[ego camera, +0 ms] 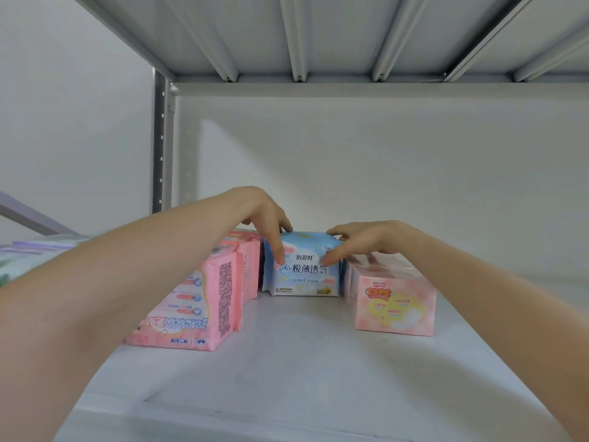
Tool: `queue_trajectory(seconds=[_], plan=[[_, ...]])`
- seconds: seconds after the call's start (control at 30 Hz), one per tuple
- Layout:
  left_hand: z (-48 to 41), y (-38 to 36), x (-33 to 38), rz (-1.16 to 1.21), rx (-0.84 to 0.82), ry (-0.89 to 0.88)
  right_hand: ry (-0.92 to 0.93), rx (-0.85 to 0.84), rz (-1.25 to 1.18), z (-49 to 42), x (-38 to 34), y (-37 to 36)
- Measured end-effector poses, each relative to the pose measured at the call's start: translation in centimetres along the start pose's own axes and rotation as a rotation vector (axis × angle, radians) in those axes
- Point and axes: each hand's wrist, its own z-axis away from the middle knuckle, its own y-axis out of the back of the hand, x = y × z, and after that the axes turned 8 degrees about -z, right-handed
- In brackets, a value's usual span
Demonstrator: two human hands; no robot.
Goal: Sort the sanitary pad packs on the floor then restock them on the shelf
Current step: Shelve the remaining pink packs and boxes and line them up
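Nearest, two bare forearms reach in from 7 and 5 o'clock over the white shelf board point(302, 378).

At 7 o'clock from the blue pack stands one large pink pack point(191, 314), upright, its print upside down. Just behind it and touching it is a second pink pack point(250, 269). More pink tops show beyond, under the left wrist, too hidden to count.

At 4 o'clock from the blue pack stands a row of pale pink packs point(395, 301), front to back. One face is plain and about two more edges show behind it; the exact number cannot be told.

Between the two pink groups, at the back of the board, one blue pack point(302, 272) stands upright facing forward.

The left hand point(264, 218) grasps its top left corner, fingers curled over the top and one finger down the front. The right hand point(366, 240) grasps the top right corner, thumb on the front.

At 9 o'clock, blurred green and purple packs point(25, 253) lie outside the frame post point(162, 145).

Overhead at 12 o'clock, the upper shelf point(350, 33) shows five ribs.
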Motion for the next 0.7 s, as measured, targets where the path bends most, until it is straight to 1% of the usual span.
queue_trajectory(seconds=[0.27, 0.5, 0.6, 0.7], plan=[[0.3, -0.1, 0.0, -0.092, 0.033, -0.022, 0.053, 0.061, 0.055, 0.2, -0.8, -0.4], [0.6, -0.1, 0.8, -0.184, 0.045, -0.003, 0.051, 0.077, 0.055, 1.2, -1.2, -0.9], [1.3, 0.2, 0.7, -0.118, 0.061, 0.001, 0.045, 0.086, -0.008, 2.2, -1.0, -0.5], [2.7, 0.7, 0.5, 0.051, 0.064, -0.039, 0.063, 0.123, -0.123, 4.1, -0.6, 0.6]])
